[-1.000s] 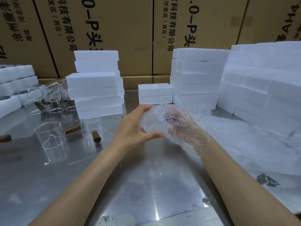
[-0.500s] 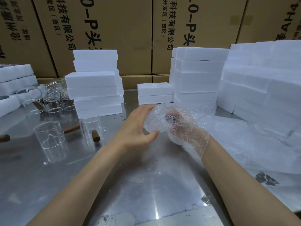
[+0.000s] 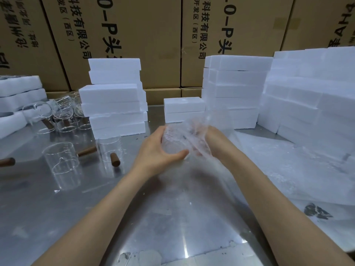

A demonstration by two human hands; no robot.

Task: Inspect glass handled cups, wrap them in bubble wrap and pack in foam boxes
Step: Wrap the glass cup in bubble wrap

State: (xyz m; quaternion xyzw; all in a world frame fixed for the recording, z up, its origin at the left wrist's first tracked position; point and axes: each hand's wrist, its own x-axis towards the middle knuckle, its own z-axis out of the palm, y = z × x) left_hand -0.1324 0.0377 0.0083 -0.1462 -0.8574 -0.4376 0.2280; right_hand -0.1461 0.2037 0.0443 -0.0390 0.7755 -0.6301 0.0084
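A glass cup wrapped in bubble wrap (image 3: 177, 140) is held above the steel table between both hands. My left hand (image 3: 155, 152) grips its left side, thumb curled under it. My right hand (image 3: 213, 143) holds the right side, its fingers partly covered by the blurred wrap. Two bare glass cups with brown wooden handles (image 3: 61, 162) (image 3: 110, 150) stand on the table to the left. More glass cups (image 3: 63, 114) cluster further back left. Stacks of white foam boxes (image 3: 115, 98) (image 3: 234, 89) stand behind.
A sheet pile of bubble wrap (image 3: 288, 169) lies on the table at the right, in front of a big wall of foam boxes (image 3: 315, 96). A low pair of foam boxes (image 3: 184, 110) sits just behind the hands. Cardboard cartons (image 3: 153, 35) close off the back.
My left hand has closed round the wrapped cup's left side. The loose wrap that lay over my right hand has lifted and been drawn across the cup.
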